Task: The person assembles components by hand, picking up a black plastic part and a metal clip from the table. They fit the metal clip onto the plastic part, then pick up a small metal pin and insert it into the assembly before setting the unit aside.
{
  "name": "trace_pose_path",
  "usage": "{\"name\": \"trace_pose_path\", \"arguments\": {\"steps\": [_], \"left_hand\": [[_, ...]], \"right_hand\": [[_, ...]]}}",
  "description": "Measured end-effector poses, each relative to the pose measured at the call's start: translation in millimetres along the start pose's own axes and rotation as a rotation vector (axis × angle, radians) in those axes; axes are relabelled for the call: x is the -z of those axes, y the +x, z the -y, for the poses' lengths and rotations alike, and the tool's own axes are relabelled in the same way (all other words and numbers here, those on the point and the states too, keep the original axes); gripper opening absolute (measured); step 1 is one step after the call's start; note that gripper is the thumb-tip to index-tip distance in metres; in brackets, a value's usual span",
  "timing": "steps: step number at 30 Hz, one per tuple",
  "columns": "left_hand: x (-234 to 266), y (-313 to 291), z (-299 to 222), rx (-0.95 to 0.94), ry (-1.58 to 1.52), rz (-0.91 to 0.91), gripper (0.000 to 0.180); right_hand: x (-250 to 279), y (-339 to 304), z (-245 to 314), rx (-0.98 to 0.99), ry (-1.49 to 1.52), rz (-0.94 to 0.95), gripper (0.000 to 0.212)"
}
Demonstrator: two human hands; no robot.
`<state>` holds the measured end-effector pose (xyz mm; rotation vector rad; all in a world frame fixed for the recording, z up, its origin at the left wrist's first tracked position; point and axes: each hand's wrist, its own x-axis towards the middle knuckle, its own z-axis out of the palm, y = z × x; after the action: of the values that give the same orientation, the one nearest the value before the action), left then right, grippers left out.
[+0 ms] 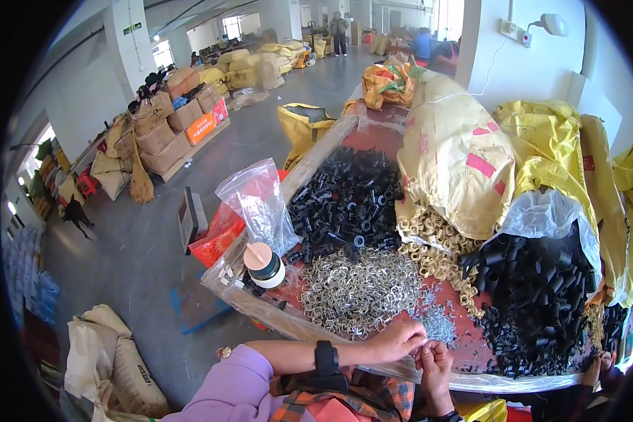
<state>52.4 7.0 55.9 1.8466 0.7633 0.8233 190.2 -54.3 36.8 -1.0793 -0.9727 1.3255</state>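
Note:
My left hand (399, 340) and my right hand (436, 364) meet over the near edge of the table, fingertips pinched together. Whatever is between them is too small to make out. Just beyond lies a small heap of tiny silvery pieces, perhaps screws (437, 326). To its left spreads a larger pile of shiny bent metal clips (359, 292). Farther back are black plastic fittings (344, 200), with tan ring-shaped parts (436, 246) beside them. Black tubular parts (534, 281) spill from a bag on the right.
A lidded jar (266, 271) and a clear bag of small metal parts (264, 211) stand at the table's left edge. Large sacks (457, 155) line the back right. Another person's hands (598, 369) are at the lower right. Sacks (130, 376) sit on the floor, lower left.

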Motion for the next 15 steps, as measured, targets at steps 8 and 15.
{"name": "trace_pose_path", "arguments": {"steps": [8, 15], "left_hand": [[142, 42, 42, 0.379, 1.167, 0.001, 0.012], [171, 43, 72, 0.261, 1.121, 0.079, 0.014]], "right_hand": [[18, 2, -9, 0.043, -0.116, -0.055, 0.007], [26, 4, -17, 0.0, -0.107, -0.074, 0.007]]}}
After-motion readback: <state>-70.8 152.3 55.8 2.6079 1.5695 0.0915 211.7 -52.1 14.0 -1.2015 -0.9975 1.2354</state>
